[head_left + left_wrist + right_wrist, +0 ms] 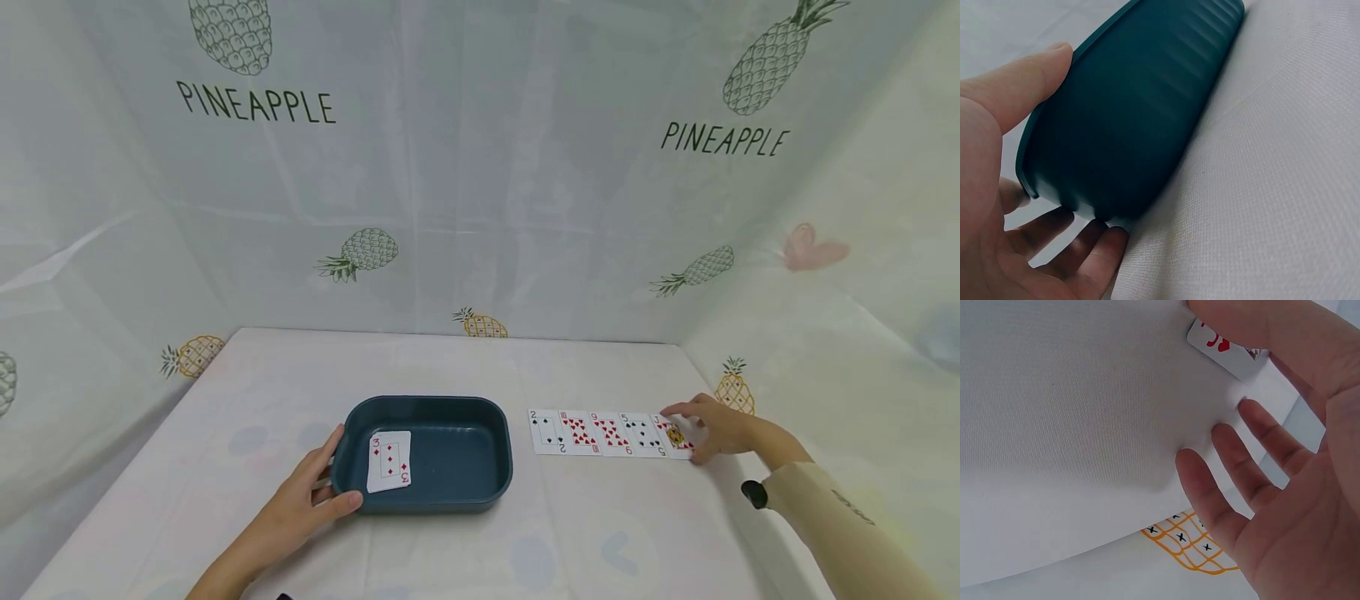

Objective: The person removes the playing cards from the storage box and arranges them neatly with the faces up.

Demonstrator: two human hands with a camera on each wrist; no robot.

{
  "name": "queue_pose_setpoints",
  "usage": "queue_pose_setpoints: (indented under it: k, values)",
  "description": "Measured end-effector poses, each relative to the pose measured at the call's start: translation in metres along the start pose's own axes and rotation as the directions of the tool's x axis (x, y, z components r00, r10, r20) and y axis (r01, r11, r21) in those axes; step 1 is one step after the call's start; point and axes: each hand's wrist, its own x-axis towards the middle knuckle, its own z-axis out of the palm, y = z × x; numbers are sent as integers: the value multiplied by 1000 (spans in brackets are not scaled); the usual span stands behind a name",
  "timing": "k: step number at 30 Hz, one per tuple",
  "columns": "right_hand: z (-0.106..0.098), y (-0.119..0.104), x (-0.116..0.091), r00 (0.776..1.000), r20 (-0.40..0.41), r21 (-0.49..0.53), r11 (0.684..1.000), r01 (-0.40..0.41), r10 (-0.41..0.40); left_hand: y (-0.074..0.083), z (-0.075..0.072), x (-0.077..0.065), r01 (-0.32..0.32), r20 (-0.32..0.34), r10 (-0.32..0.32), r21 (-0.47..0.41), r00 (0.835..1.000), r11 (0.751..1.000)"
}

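Note:
My left hand [300, 504] grips the left end of a dark teal tray [468, 506], its thumb at the near rim and fingers against the end wall. Inside the tray, to the left, lies a small stack of playing cards [389, 460] with the three of diamonds on top. To the right, my right hand [720, 429] holds a red face card [677, 437], apparently the jack of hearts, between index finger and thumb at its far and near edges. The other right fingers [1200, 487] spread loosely above the cloth. That card is at the right end of a face-up row, partly hidden by the hand.
Left of the face card, the row holds a black five [642, 435], a red nine [611, 433], another red number card [579, 433] and a black two [547, 432]. A pale cloth covers the table [570, 525]. Pineapple-printed sheets [525, 167] hang behind and beside it.

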Motion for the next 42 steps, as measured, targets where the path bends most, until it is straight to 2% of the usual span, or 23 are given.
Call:
queue_pose_setpoints:
  k: [8, 14, 24, 35, 39, 42]
  values:
    - [0, 0, 0, 1000, -1, 4, 1000, -9, 9, 1, 0, 0, -18, 2, 18, -10, 1000, 1000]
    - [1, 1, 0, 1000, -3, -5, 1000, -10, 10, 2, 0, 0, 24, -1, -24, 8, 1000, 1000]
    - [4, 2, 2, 1000, 0, -4, 1000, -30, 30, 0, 1, 0, 23, -3, -22, 20, 1000, 1000]
    - [7, 6, 0, 1000, -29, -25, 1000, 7, -8, 1, 0, -1, -15, -3, 15, -5, 1000, 1000]
    - [2, -1, -3, 999, -34, -32, 999, 34, -35, 1, 0, -1, -14, -4, 14, -6, 1000, 1000]
    - [-3, -14, -6, 996, -53, -1, 998, 65, -65, 1, -1, -2, -4, -2, 4, -7, 1000, 1000]
